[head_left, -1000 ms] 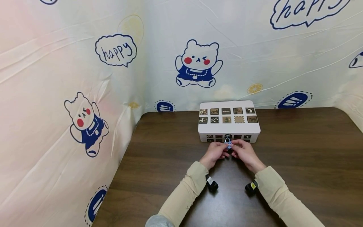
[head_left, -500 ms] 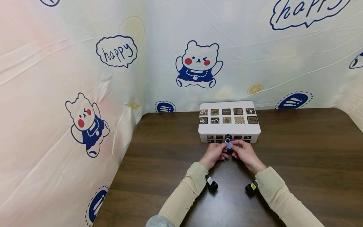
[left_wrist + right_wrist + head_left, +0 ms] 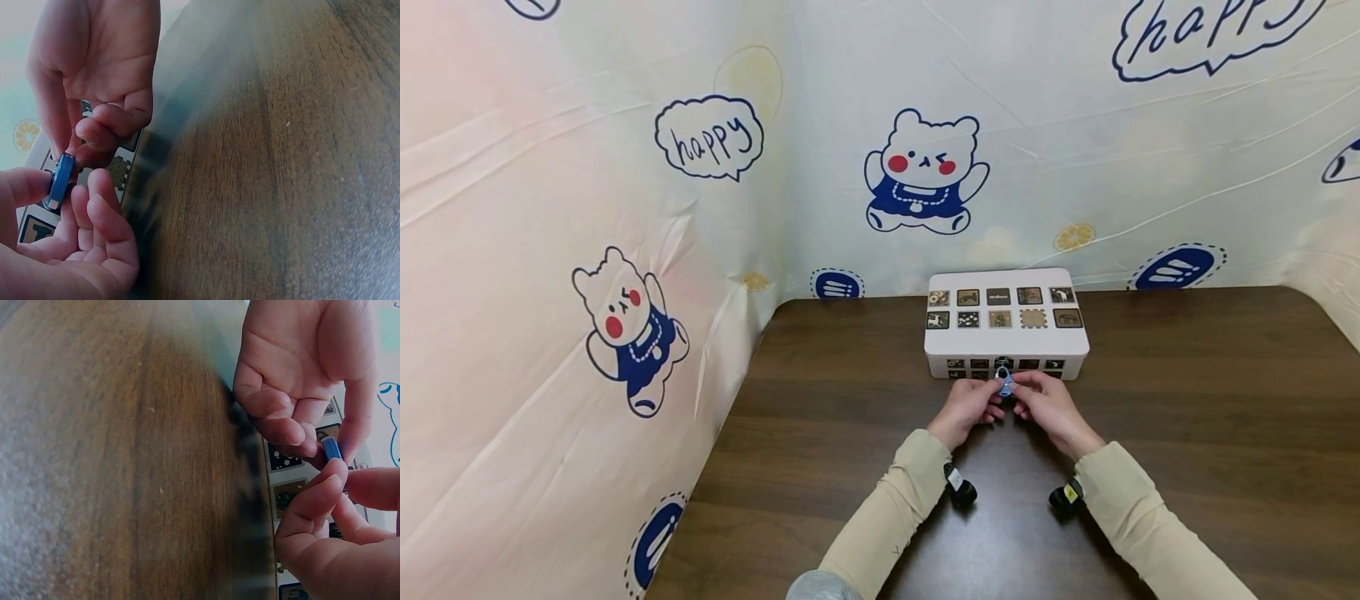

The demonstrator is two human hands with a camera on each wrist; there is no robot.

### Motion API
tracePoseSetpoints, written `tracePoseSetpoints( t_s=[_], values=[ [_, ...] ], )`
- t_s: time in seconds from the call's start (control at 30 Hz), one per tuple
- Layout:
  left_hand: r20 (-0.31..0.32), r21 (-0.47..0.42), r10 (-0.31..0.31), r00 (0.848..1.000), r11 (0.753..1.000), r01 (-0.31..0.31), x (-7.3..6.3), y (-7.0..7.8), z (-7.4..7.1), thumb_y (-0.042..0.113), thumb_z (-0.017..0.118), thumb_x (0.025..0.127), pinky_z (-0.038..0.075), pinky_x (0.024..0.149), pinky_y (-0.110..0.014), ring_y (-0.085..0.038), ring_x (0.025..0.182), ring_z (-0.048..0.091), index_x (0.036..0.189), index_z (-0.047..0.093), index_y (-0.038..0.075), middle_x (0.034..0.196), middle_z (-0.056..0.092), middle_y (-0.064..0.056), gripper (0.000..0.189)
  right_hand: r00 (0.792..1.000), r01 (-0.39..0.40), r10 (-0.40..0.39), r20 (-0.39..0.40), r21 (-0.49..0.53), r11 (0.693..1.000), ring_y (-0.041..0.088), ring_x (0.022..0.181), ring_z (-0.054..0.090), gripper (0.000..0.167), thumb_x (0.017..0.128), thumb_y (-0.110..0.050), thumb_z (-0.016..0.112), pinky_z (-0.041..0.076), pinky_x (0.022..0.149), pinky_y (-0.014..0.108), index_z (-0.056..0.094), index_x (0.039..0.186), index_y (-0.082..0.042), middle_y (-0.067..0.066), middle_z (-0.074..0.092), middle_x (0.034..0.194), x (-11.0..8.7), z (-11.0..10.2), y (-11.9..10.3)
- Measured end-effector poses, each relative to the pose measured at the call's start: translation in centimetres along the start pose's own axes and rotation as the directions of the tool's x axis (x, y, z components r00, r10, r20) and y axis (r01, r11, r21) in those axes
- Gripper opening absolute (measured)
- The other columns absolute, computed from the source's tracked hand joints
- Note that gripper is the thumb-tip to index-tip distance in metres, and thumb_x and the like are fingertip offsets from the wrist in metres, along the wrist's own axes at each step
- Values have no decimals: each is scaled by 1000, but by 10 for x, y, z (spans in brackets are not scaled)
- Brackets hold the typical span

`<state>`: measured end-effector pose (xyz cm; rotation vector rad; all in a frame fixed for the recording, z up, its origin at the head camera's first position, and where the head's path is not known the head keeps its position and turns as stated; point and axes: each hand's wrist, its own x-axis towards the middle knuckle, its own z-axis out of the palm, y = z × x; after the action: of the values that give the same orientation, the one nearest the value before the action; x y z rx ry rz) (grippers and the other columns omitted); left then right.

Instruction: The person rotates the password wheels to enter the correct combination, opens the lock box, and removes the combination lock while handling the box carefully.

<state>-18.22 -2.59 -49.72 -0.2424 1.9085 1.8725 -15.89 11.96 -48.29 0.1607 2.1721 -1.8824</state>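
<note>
A small blue padlock (image 3: 1004,386) with a pale shackle is at the front of a white box (image 3: 1006,337), by the dark metal latch (image 3: 1003,363). From the left, my left hand (image 3: 964,408) pinches the padlock body between thumb and fingers. My right hand (image 3: 1052,410) pinches it from the right. Both wrist views show the padlock's narrow blue edge (image 3: 62,179) between the fingertips, the other fingers loosely curled. Whether the shackle passes through the latch cannot be made out.
Small dark and tan picture squares cover the box's lid and front. It stands near the back edge of a brown wooden table (image 3: 850,400). Behind and to the left hangs a pale curtain (image 3: 827,150) with bear drawings.
The padlock has turned slightly between the fingertips. Both hands stay at the front of the box, which has not moved on the table.
</note>
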Motion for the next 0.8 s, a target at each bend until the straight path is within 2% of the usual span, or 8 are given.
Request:
tracePoseSetpoints(
  t_s=[0.8],
  values=[
    [21,4,23,1000,1000,-23,3,-4,-1,21,59,95,45,49,-17,-5,53,58,98,69,-2,76,61,-1,25,1000,13,-13,-3,11,1000,5,63,56,34,99,-9,48,50,59,21,49,126,11,7,59,86,1,-1,1]
  ],
)
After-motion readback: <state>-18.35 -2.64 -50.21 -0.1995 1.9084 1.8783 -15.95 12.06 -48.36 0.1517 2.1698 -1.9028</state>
